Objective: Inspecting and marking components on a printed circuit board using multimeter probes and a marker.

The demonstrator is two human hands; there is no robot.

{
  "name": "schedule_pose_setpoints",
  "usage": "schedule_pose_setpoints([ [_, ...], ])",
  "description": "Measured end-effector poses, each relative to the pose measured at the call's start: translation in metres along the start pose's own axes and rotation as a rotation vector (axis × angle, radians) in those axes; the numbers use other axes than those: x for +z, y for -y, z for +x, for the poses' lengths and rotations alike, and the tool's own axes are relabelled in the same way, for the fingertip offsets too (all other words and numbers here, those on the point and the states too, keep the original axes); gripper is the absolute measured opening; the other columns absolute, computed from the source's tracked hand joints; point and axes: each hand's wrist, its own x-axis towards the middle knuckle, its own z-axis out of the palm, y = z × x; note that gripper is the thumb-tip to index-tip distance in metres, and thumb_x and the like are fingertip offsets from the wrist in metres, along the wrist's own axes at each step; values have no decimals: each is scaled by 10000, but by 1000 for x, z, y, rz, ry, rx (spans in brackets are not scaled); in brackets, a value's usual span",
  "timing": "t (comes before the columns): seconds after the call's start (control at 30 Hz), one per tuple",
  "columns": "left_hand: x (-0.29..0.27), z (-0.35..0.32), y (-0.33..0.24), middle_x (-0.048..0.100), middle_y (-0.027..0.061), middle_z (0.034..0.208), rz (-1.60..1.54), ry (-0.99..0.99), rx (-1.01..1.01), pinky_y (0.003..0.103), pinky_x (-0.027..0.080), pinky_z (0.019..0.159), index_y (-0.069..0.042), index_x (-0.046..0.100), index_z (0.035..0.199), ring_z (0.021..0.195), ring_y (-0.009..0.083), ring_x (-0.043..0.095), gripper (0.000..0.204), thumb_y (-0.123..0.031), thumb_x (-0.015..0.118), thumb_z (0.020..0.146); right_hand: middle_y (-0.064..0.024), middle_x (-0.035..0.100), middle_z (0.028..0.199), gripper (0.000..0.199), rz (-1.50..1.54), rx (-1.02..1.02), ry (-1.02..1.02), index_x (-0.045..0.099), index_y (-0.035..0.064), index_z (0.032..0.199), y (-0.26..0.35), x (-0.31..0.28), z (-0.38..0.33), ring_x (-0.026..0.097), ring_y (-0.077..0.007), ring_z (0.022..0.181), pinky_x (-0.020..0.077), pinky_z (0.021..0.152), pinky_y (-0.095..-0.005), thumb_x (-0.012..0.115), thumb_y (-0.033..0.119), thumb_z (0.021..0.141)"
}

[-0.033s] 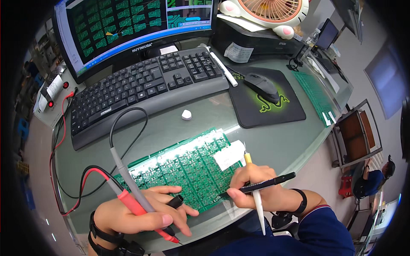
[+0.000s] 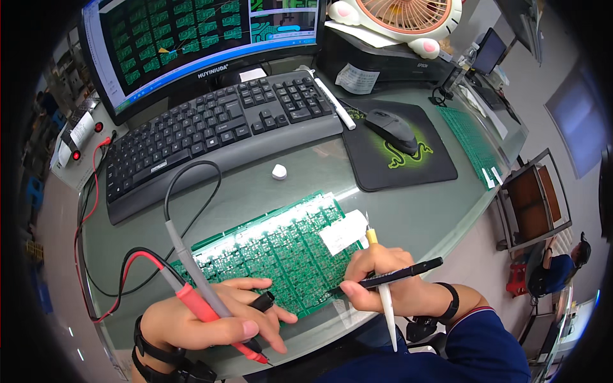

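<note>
A green circuit board panel lies on the glass-topped desk, with another board edge showing beneath it. My left hand rests at its near left edge, closed around a red test probe and a grey-black test probe. A short black cylinder, perhaps a pen cap, sticks up between its fingers. My right hand grips a black pen, whose tip meets the panel's near right part. That hand also holds a white-handled tool with a yellow collar and thin metal tip pointing away. A white paper label covers the panel's right corner.
Behind the panel are a keyboard, a monitor, a white marker and a small white cap. A mouse sits on its black pad. Probe leads loop at left. Another green board lies far right.
The black pen's tip has shifted very slightly over the panel, and the white-handled tool has tilted a little with my right hand. My left hand and the panel look unmoved.
</note>
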Motion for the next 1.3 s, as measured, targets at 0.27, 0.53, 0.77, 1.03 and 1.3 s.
schedule_pose_setpoints([
  [0.27, 2, 1, 0, 663, 50, 1149, 15, 0, 12, 439, 129, 1150, -28, 661, 1112, 1269, 263, 509, 394, -200, 332, 981, -55, 595, 654, 225, 0, -10, 36, 508, 54, 795, 0, 0, -2, 562, -164, 515, 426, 470, -280, 732, 80, 797],
  [0.53, 1, 2, -1, 667, 49, 1145, 29, -3, 23, 448, 131, 1149, -33, 662, 1116, 1265, 267, 512, 395, -204, 332, 980, -55, 582, 644, 228, 38, -33, -37, 503, 47, 789, -3, 5, -1, 557, -165, 509, 427, 467, -287, 728, 80, 799],
  [0.77, 8, -2, -4, 692, 154, 1021, -55, -261, 15, 445, 200, 1121, 33, 708, 996, 1156, 359, 584, 482, -281, 350, 920, -59, 635, 762, 169, 324, 233, 43, 540, 21, 875, 23, -34, 39, 562, -98, 591, 447, 538, -259, 634, 155, 917],
  [1.03, -24, -25, 6, 640, 153, 1114, 242, -1215, 127, 416, 310, 1090, 24, 668, 1062, 1274, 307, 468, 548, -330, 258, 976, -64, 623, 852, 130, -513, -110, 253, 590, 89, 1042, -27, -71, 163, 617, -189, 799, 492, 710, -323, 527, 179, 972],
  [1.3, -44, -49, 27, 621, 136, 1140, 359, -1308, 144, 402, 271, 1116, -3, 657, 1104, 1334, 291, 415, 468, -302, 309, 1011, -75, 604, 903, 109, -790, -126, 336, 580, 136, 991, -53, -54, 188, 590, -253, 889, 483, 765, -359, 550, 138, 887],
])
